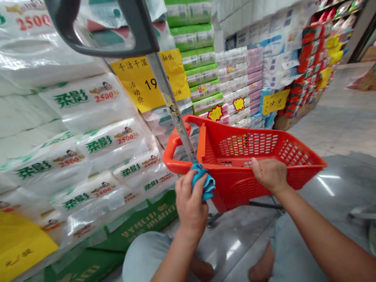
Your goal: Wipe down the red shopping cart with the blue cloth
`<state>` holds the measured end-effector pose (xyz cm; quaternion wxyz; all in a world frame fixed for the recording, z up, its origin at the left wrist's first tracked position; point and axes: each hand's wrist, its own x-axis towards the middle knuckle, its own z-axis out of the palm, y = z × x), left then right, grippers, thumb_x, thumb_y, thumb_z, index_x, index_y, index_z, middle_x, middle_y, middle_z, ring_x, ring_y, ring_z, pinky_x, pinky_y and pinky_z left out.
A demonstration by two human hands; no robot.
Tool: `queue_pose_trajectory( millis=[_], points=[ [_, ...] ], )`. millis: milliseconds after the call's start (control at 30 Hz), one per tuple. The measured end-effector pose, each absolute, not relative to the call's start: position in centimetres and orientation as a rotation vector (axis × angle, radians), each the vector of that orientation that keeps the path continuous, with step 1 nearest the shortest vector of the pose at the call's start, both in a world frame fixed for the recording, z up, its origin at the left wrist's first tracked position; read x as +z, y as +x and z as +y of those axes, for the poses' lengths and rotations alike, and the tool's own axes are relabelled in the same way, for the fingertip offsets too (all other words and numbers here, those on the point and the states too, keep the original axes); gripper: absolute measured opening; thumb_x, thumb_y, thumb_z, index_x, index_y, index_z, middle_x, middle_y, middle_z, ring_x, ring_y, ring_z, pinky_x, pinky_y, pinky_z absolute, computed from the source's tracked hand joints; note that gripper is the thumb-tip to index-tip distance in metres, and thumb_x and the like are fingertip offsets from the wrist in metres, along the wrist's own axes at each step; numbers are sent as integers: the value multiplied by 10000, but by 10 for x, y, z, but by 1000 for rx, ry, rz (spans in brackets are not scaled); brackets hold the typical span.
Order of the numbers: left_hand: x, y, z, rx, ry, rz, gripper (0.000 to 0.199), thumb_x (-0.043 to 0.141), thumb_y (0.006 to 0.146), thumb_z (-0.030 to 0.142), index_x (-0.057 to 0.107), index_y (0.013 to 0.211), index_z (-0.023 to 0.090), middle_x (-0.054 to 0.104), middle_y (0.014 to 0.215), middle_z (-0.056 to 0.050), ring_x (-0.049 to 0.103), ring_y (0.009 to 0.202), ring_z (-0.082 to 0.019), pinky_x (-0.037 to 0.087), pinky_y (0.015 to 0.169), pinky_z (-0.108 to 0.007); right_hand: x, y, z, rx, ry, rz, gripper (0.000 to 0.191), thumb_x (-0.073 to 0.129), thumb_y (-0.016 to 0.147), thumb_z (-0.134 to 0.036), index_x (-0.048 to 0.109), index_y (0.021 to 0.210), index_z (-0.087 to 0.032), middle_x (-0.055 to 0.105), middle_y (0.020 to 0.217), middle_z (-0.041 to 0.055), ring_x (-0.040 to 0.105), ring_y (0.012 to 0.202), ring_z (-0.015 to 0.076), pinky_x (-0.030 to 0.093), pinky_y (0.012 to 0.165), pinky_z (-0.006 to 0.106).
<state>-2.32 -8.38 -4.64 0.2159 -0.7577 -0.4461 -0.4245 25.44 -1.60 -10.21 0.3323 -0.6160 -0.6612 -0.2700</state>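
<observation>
A red plastic shopping cart basket (235, 184) with perforated walls stands in front of me. Bunched in my left hand (189, 199) is a blue cloth (208, 187), pressed where the cart's scuffed metal pole (173, 109) meets the red basket rim. My right hand (270, 174) grips the near side rim of the basket, thumb over the inside and the other fingers hidden behind the wall. At the pole's upper end is a dark grey handle (117, 51), cut off by the top of the picture.
Stacked tissue packs (100, 145) rise close on the left, with a yellow price sign (129, 84) among them. Green packs (194, 58) and red packs (308, 62) line the back. Grey shiny floor (346, 117) extends to the right. My knees flank the cart's near side.
</observation>
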Motion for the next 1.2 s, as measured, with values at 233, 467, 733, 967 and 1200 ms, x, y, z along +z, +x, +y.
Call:
queue_pose_trajectory(
  millis=[233,467,733,967,1200],
  points=[
    [-97,-17,-59,-1495,-2017,-1317,337,578,890,142,663,1205,224,536,1245,-112,518,1160,-235,454,1002,-399,-99,233,-6,-613,-1612,-1762,599,363,997,-393,686,560,-140,646,536,97,456,465,131,178,550,305],
    [-165,-48,-59,-1104,-2253,-1159,253,604,877,180,734,1076,267,594,1134,-82,549,1045,-215,488,905,-341,-97,214,5,-541,-1635,-1750,609,338,1001,-394,703,592,-128,667,577,118,472,488,139,174,561,314],
    [-197,-71,-52,-1224,-2164,-1484,346,597,852,146,731,1152,254,530,1209,-114,510,1150,-264,465,975,-448,-92,198,12,-464,-1667,-1803,631,292,1008,-407,703,609,-141,676,603,111,507,526,143,169,571,323],
    [-263,-56,-73,-1151,-2245,-1725,484,541,709,-11,770,1048,247,565,1117,-99,585,1042,-243,552,883,-414,-89,191,14,-425,-1690,-1820,645,268,1019,-421,706,638,-138,692,642,115,536,558,144,175,576,328],
    [-231,-40,-91,-1254,-2204,-1813,576,500,717,5,701,1192,263,561,1134,-76,605,1050,-211,558,906,-378,-89,190,14,-411,-1683,-1818,638,271,1010,-416,706,636,-137,684,636,121,523,551,153,183,581,328]
  ],
)
